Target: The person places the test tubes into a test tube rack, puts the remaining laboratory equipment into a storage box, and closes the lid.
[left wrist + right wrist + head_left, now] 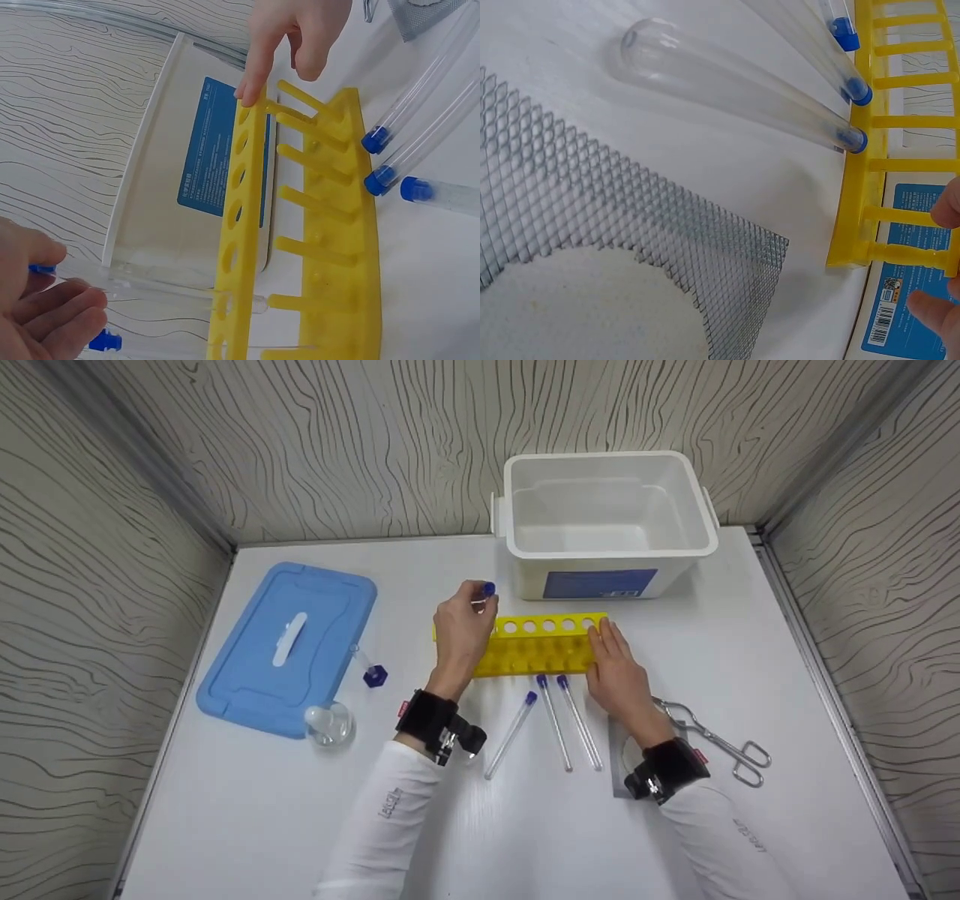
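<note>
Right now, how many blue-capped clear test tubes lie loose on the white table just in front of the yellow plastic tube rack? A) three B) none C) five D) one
A: three blue-capped clear test tubes lie side by side on the white table in front of the yellow plastic tube rack, between the two hands; the left hand pinches a fourth at the rack's left end.

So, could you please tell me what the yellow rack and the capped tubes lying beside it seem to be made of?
Yellow rack: likely moulded plastic, opaque, uniform colour, slight sheen. Tubes: clear glass or hard plastic, see-through with bright glints; their blue caps look like plastic.
</note>
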A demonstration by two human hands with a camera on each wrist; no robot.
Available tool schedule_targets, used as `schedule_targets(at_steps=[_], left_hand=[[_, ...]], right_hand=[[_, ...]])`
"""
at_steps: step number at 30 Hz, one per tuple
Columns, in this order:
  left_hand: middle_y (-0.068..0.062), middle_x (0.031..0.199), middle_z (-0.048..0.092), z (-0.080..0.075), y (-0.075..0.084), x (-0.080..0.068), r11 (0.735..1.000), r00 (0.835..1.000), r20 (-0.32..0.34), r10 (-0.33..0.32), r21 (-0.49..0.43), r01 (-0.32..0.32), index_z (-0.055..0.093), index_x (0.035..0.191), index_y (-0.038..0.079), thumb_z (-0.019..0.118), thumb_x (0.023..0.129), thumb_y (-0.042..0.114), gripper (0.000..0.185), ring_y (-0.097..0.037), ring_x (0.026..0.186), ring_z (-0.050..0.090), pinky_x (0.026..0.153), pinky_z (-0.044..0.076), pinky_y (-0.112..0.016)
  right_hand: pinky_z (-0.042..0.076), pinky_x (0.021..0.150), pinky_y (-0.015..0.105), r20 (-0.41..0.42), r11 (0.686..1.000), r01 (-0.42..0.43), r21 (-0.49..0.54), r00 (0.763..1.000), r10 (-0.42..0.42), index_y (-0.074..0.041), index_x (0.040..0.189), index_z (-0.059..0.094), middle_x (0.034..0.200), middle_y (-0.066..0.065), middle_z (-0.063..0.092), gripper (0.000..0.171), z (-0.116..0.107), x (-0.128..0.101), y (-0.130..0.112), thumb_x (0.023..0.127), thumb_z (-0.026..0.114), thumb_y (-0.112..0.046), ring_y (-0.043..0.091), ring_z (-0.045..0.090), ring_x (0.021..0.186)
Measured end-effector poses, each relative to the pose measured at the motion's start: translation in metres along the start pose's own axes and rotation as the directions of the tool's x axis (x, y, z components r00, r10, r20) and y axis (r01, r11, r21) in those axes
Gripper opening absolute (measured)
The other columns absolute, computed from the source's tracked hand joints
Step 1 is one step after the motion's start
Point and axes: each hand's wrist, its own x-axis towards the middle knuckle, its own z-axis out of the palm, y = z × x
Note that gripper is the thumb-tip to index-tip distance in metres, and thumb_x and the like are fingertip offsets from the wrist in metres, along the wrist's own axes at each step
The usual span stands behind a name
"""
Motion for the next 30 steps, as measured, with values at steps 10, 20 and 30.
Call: schedule_targets(at_steps=[10,20,30], left_hand=[[-0.008,0.114,0.075,0.009,-0.006,-0.002,0.994,0.997,0.019,-0.072,0.083,0.07,0.067,0.121,0.009,0.064,0.097,0.023,0.029,-0.019,0.1,0.073,0.089,0.059,-0.029],[-0.008,0.114,0.075,0.017,-0.01,-0.005,0.983,0.992,0.055,-0.11,0.155,0.101,0.069,0.121,0.009,0.065,0.096,0.021,0.028,-0.021,0.104,0.073,0.088,0.059,-0.031],[-0.01,0.117,0.074,0.012,-0.009,-0.007,0.978,0.991,0.069,-0.116,0.184,0.102,0.067,0.125,0.009,0.065,0.096,0.024,0.033,-0.022,0.104,0.073,0.087,0.06,-0.031]], right_hand=[[0.053,0.093,0.053,0.001,1.0,-0.003,0.013,1.0,0.003,-0.003,0.154,0.032,0.164,0.019,0.022,0.06,0.0,0.001,0.0,0.098,0.051,-0.014,0.037,0.024,0.152],[0.056,0.083,0.051,0.007,1.0,0.009,0.01,1.0,-0.009,-0.002,0.154,0.032,0.164,0.019,0.023,0.061,0.002,0.001,0.002,0.096,0.051,-0.013,0.036,0.024,0.152],[0.054,0.095,0.051,0.025,1.0,-0.012,0.017,1.0,0.011,-0.004,0.155,0.03,0.165,0.018,0.021,0.062,0.002,0.0,0.001,0.098,0.05,-0.015,0.036,0.021,0.153]])
